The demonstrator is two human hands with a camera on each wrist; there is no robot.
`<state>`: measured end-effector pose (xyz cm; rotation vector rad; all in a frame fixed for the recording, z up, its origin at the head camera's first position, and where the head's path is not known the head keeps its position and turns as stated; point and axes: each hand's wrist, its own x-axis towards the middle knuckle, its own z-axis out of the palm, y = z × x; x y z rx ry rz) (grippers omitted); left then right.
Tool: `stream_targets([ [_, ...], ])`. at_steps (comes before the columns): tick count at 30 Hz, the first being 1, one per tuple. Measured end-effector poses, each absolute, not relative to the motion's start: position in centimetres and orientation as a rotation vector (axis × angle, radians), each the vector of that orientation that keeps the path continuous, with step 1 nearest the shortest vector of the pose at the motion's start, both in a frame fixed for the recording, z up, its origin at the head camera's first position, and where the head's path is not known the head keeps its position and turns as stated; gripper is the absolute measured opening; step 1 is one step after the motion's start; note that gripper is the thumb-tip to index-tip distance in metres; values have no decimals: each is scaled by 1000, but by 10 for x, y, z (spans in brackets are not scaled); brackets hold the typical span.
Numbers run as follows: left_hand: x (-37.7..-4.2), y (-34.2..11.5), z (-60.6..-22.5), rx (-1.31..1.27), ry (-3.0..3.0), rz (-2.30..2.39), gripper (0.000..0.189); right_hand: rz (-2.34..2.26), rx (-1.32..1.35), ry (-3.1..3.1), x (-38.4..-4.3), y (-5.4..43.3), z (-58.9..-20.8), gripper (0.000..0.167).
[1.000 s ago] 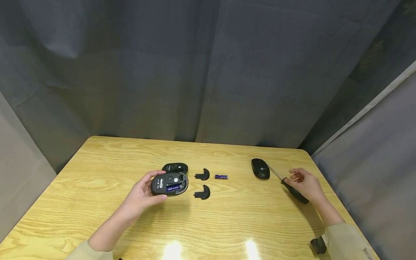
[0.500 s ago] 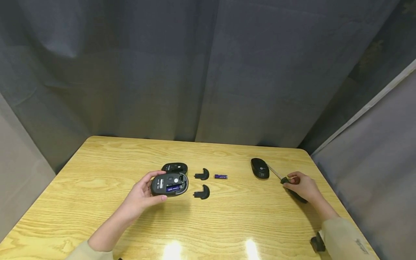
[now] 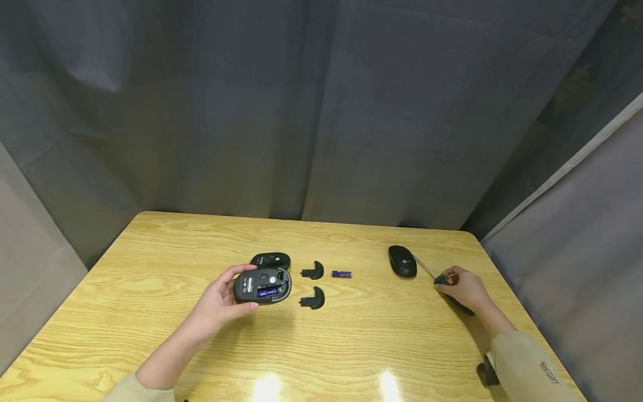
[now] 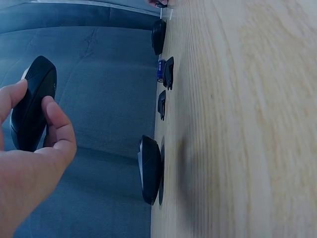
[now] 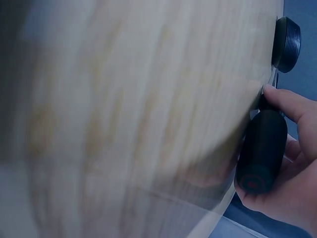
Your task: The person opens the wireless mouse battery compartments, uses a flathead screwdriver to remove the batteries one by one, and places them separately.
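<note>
My left hand [image 3: 217,304] holds a black computer mouse [image 3: 246,286] underside up above the table, thumb on the near edge and fingers on the far one. Its battery bay is uncovered and a blue battery [image 3: 269,291] lies inside. At the right, my right hand [image 3: 464,289] pinches the screwdriver [image 3: 442,280] at the front of its dark handle. The metal shaft [image 3: 424,265] points toward another black mouse [image 3: 403,261]. In the right wrist view the thick handle [image 5: 262,148] lies along the palm, close over the tabletop.
Behind the held mouse a further upturned mouse [image 3: 271,259] lies on the table [image 3: 351,335]. Two black battery covers [image 3: 313,271] sit right of it, one nearer me. A loose blue battery [image 3: 342,274] lies beside them. Dark curtains [image 3: 321,111] hang behind the table.
My right hand has come down onto the screwdriver and now pinches its handle, shifting it slightly. The left hand and its mouse have stayed in place.
</note>
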<state>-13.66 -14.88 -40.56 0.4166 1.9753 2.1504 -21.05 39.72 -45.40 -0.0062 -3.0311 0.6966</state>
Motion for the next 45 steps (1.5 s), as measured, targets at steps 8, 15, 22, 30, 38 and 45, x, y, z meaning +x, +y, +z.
stream_targets([
  [8, -137, -149, -405, 410, 1985, 2144, 75, 646, -17, -3004, -210, 397, -454, 38],
  [15, -136, -149, -404, 427, 1989, 2141, 75, 646, -36, -2975, -210, 401, -451, 40],
  [22, -136, -150, -404, 405, 1998, 2128, 75, 679, -22, -2964, -210, 403, -448, 39],
  [30, -136, -150, -402, 365, 2013, 2108, 75, 710, -27, -2920, -204, 402, -435, 41],
  [38, -136, -150, -401, 289, 2024, 2092, 75, 712, 36, -2818, -201, 392, -413, 41],
  [45, -136, -150, -401, 274, 2024, 2095, 75, 767, 30, -2829, -198, 380, -393, 44],
])
